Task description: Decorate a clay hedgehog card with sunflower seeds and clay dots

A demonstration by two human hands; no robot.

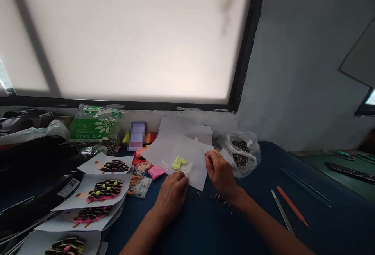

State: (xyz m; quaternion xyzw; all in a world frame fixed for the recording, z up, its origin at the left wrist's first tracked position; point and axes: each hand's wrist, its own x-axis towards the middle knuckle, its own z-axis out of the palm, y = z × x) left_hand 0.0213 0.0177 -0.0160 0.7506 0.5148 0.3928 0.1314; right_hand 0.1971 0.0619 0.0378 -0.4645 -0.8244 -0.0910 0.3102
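My left hand (pixel 172 193) has its fingers curled at the near edge of a white paper sheet (pixel 164 147), against the clear wrapper of a yellow clay packet (pixel 179 163). Whatever its fingertips may hold is hidden. My right hand (pixel 220 173) is closed in a pinch at a white paper piece (pixel 202 145) on the sheet's right side. Beside the left hand lies a pink clay packet (pixel 156 171). Just behind the right hand sits a clear plastic bag of sunflower seeds (pixel 240 154). A few loose seeds (pixel 217 197) lie under the right wrist.
At left, paper cards with seed-covered hedgehog figures (pixel 105 189) overlap beside a black bag (pixel 35 169). A green seed package (pixel 95 128) stands behind them. On the blue table's right lie an orange tool (pixel 293 207), a metal blade (pixel 283 212) and tweezers (pixel 306 187).
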